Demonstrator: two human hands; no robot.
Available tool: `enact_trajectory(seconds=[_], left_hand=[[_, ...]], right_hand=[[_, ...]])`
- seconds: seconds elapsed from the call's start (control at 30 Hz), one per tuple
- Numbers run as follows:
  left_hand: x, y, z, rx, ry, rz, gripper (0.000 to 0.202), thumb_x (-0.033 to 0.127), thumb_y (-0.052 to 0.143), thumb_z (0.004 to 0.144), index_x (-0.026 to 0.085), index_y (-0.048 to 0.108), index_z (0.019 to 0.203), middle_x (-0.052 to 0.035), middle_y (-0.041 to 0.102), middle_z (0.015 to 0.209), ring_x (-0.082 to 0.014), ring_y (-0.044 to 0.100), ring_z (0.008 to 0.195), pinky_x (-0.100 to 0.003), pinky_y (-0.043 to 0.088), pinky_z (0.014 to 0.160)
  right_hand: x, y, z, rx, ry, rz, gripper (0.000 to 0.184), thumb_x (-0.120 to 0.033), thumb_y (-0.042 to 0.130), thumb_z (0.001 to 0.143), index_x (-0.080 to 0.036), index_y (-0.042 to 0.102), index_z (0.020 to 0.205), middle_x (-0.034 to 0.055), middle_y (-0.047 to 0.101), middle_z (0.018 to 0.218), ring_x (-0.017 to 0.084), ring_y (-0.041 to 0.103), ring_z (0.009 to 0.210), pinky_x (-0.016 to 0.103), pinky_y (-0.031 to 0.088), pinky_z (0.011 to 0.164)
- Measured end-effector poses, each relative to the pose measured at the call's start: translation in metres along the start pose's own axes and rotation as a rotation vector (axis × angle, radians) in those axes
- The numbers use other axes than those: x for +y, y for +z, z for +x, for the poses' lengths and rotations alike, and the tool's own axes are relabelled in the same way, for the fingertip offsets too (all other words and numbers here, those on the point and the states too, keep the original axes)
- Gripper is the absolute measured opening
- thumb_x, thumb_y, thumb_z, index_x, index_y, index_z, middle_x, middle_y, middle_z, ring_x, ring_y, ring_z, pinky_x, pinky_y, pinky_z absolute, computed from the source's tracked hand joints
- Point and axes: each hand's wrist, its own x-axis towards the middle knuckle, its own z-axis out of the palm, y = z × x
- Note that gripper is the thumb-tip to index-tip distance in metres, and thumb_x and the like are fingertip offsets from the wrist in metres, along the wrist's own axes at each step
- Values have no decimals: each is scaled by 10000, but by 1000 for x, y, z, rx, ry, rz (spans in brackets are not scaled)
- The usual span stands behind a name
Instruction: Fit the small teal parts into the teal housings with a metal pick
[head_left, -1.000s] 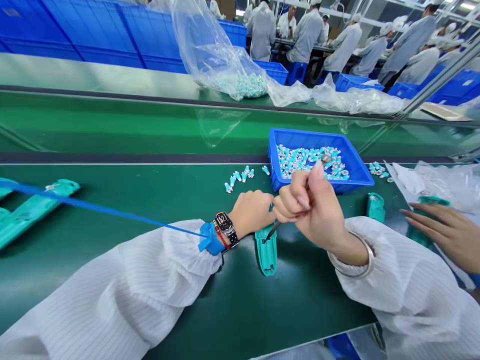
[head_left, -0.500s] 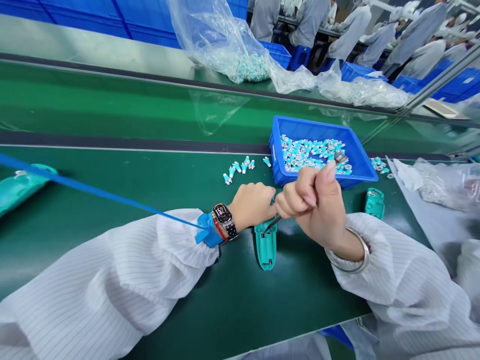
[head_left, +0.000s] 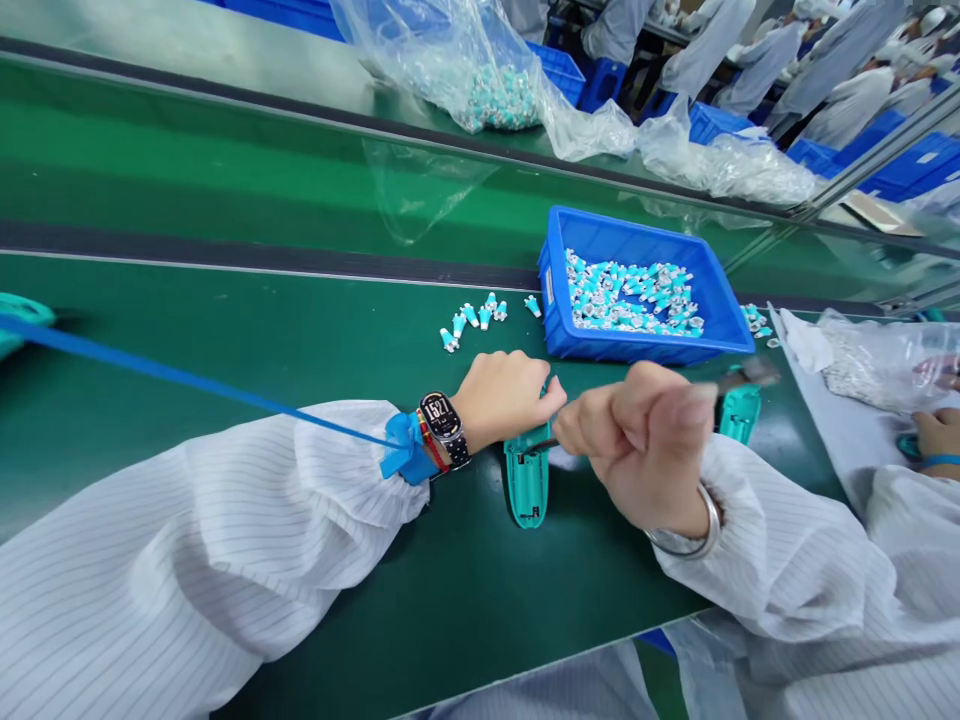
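Note:
My left hand (head_left: 508, 398), with a watch and a blue wrist strap, is closed over the upper end of a teal plastic housing (head_left: 527, 492). The housing lies open side up on the green work surface, its upper part hidden by my fingers. My right hand (head_left: 645, 435) is closed around slim dark metal tweezers (head_left: 541, 446). Their tip reaches into the housing, while their broad back end sticks out blurred above my thumb. Beyond my left hand lie several small white and turquoise parts (head_left: 471, 316).
A blue bin (head_left: 637, 345) of the same small parts stands behind my hands. Another teal housing (head_left: 739, 412) sits right of my right hand. At the right edge is another person's hand (head_left: 941, 440) near a clear bag (head_left: 874, 365). A blue cord (head_left: 187, 372) crosses the left side.
My right hand has tilted, swinging the tweezers' back end to the right and downward. My left thumb now shows beside the housing. The view has shifted slightly, and another person's hand has appeared at right.

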Motion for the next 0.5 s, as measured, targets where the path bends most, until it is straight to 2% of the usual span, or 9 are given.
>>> enact_trajectory(seconds=[0.13, 0.27, 0.4, 0.5], left_hand=[[0, -3, -2, 1, -1, -17, 434, 347, 273, 863, 126, 644, 823, -122, 631, 740, -283, 618, 771, -338, 383, 620], [-3, -2, 0, -50, 27, -10, 396, 375, 330, 852, 135, 644, 844, -105, 633, 747, -249, 606, 713, -312, 360, 603], [-4, 0, 2, -20, 49, -10, 367, 389, 376, 842, 141, 646, 857, -92, 639, 768, -213, 587, 657, -289, 326, 573], [-3, -2, 0, -42, 50, 4, 332, 357, 404, 837, 137, 647, 881, -81, 631, 730, -207, 576, 634, -285, 305, 557]], right_hand=[[3, 2, -5, -25, -28, 7, 444, -412, 444, 919, -180, 281, 578, -68, 170, 478, 46, 160, 381, 200, 164, 389], [9, 0, 1, -72, -39, -8, 413, -396, 418, 936, -186, 298, 601, -73, 197, 481, 40, 155, 376, 180, 183, 380], [12, -2, 6, -127, -66, -47, 393, -391, 384, 950, -192, 308, 619, -76, 218, 486, 38, 183, 368, 172, 227, 376], [12, -4, 7, -171, -61, -58, 396, -387, 364, 958, -191, 304, 620, -75, 212, 489, 38, 188, 373, 171, 218, 378]])
